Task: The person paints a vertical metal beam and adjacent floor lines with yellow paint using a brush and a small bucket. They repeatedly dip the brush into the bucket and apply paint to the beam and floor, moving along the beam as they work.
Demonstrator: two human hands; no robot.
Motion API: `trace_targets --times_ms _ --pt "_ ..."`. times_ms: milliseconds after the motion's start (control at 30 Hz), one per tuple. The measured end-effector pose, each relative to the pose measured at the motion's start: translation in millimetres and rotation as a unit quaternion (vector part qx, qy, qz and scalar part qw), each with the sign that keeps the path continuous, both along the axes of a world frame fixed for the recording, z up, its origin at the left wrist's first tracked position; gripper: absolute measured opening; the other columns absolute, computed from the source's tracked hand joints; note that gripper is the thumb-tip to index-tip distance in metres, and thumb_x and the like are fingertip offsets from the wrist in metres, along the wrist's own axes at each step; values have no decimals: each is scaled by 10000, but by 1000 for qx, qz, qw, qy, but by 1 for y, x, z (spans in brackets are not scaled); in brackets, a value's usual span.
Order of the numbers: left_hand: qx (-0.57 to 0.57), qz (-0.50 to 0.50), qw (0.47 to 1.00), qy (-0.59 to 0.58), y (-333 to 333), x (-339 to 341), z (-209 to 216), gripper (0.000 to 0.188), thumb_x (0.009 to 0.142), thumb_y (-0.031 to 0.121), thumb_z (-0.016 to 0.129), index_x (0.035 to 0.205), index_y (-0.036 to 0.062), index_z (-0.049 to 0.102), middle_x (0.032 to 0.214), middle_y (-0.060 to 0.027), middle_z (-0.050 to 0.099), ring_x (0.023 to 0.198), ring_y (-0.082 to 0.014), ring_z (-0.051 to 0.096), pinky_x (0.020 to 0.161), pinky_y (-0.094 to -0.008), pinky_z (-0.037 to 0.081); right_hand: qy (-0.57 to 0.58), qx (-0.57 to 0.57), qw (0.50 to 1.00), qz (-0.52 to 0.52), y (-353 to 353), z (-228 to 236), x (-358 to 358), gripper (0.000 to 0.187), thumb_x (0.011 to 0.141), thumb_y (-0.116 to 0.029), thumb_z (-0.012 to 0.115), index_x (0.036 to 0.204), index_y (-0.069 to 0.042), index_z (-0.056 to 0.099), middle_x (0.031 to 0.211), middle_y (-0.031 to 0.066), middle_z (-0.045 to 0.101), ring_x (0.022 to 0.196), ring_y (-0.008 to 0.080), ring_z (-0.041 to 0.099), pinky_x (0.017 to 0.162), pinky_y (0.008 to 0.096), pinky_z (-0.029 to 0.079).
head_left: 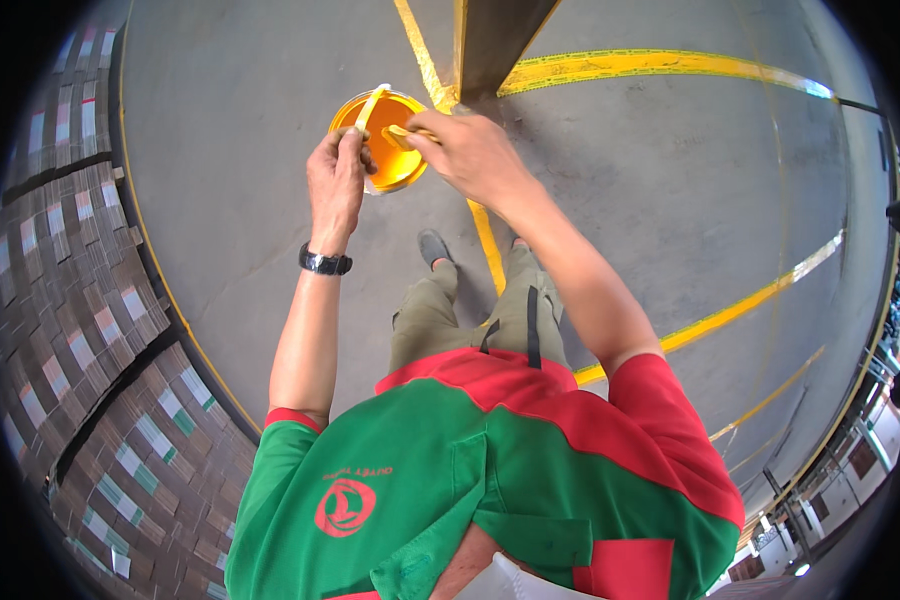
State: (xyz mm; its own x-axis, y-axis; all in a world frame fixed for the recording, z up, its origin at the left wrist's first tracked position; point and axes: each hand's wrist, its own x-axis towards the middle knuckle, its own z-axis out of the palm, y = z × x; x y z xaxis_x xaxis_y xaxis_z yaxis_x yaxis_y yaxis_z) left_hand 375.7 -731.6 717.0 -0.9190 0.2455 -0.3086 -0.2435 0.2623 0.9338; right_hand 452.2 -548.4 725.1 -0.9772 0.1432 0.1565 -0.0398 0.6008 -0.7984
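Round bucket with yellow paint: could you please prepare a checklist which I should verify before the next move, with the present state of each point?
1. Right hand has its grip on the small tool coated in yellow paint: ok.
2. Left hand holds the narrow pale yellow strip at its near end: ok.
3. Tool end is over the opening of the round yellow paint bucket: ok.
4. Black wristwatch on the left wrist is away from the bucket: ok.
5. Bucket is supported from below: cannot tell, its underside is hidden.
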Motion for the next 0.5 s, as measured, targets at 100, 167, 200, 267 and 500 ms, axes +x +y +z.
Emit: trace_targets --times_ms 100,167,200,267,500 --pt "6 7 1000 9 15 -5 9 321 1040 267 505 974 -13 649 759 -24 616 658 -115 587 641 -272 492 -57 114 992 24 -11 -12 -31 195 948 -212 632 952 -22 674 865 181 718 810 371 701 711 465 556" --pt "4 9 1000 11 25 -8 10 338 1044 274 481 960 -9 646 760 -29 620 657 -120 590 643 -278 497 -103 159 982 28 -12 -25 -46 187 938 -187 623 930 -9 680 885 185 726 854 385 708 738 475 568" --pt "-3 10 1000 10 30 -8 9 347 1046 277 469 953 -8 644 761 -32 621 656 -123 591 644 -280 500 -124 170 977 30 -11 -32 -51 186 934 -180 621 931 -7 690 901 189 728 872 384 710 746 473 569" --pt "0 17 1000 8 40 -8 6 383 1036 287 458 915 -23 647 738 -46 627 653 -134 606 641 -307 500 -160 192 968 36 -8 -42 -57 186 926 -174 620 933 -12 709 931 194 732 905 376 713 768 474 570" --pt "5 29 1000 5 58 1 1 403 1030 287 445 904 -35 654 731 -54 631 668 -141 605 643 -325 496 -181 116 976 -16 21 -32 -37 223 914 -245 629 999 -67 734 922 207 727 918 391 703 816 501 552"
